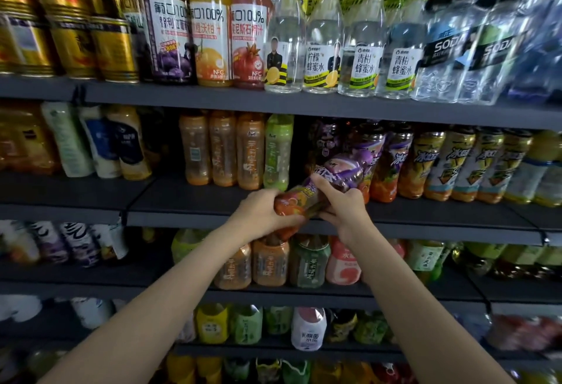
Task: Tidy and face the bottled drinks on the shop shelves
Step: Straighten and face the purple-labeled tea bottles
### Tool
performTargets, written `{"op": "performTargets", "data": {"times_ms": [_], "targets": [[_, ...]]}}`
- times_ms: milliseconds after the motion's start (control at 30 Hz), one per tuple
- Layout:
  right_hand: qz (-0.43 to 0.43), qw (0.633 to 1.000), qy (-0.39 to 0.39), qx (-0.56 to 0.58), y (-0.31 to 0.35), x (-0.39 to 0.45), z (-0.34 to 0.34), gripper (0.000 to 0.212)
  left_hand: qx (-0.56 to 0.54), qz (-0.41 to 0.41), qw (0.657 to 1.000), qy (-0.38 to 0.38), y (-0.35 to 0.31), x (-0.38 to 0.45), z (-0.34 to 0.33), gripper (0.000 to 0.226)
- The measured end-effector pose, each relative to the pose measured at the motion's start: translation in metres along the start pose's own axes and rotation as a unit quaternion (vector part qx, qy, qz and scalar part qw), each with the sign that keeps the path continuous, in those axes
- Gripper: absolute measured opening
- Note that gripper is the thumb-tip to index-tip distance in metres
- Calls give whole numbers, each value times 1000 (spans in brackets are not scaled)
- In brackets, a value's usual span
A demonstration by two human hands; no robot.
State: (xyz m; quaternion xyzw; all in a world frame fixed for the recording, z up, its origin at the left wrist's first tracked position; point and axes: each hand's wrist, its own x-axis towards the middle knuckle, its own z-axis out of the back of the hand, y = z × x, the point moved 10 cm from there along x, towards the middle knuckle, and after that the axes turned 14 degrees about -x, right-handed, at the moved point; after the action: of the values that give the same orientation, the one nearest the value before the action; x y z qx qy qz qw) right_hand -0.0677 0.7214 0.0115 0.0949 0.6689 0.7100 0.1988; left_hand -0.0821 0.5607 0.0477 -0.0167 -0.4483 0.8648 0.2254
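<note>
I'm holding a purple-label bottle (328, 184) tilted sideways over the second shelf (213, 201), left hand (261, 213) wrapping its base, right hand (343, 207) gripping its middle.

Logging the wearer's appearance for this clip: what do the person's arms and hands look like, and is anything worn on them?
Both forearms are bare as far as the frame shows, with no sleeves in view. The left hand and right hand have no gloves, and no watch, bracelet or ring shows on the visible sides.
</note>
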Motion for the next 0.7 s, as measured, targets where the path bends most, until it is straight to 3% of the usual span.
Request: {"op": "performTargets", "data": {"times_ms": [67,133,200,267,400,433,500,567,633,700], "targets": [[-19,997,4,68,4,-5,4,54,-26,-10,1000,-13,-5,-2,6,62],[-22,990,12,139,8,-7,10,61,-176,27,984,4,5,-5,7,57],[-21,977,32,211,11,-7,11,77,-359,85,928,42,15,-13,-2,61],[-21,967,52,247,15,-12,10,88,-446,102,887,65,14,-18,-13,62],[-21,954,73,290,17,-16,10,56,-500,84,860,60,-2,-16,-14,59],[-18,954,79,288,17,-17,10,53,-490,79,867,51,-2,-14,-12,61],[-21,964,86,250,17,-20,10,51,-408,33,912,1,-5,-11,2,62],[-30,974,91,207,18,-22,10,52,-277,-75,956,-60,-25,-14,24,61],[-42,974,100,198,20,-25,5,56,-157,-183,968,-71,-49,-20,32,67],[-46,978,98,179,23,-28,-1,58,-57,-237,968,-53,-61,-26,27,73]]}}
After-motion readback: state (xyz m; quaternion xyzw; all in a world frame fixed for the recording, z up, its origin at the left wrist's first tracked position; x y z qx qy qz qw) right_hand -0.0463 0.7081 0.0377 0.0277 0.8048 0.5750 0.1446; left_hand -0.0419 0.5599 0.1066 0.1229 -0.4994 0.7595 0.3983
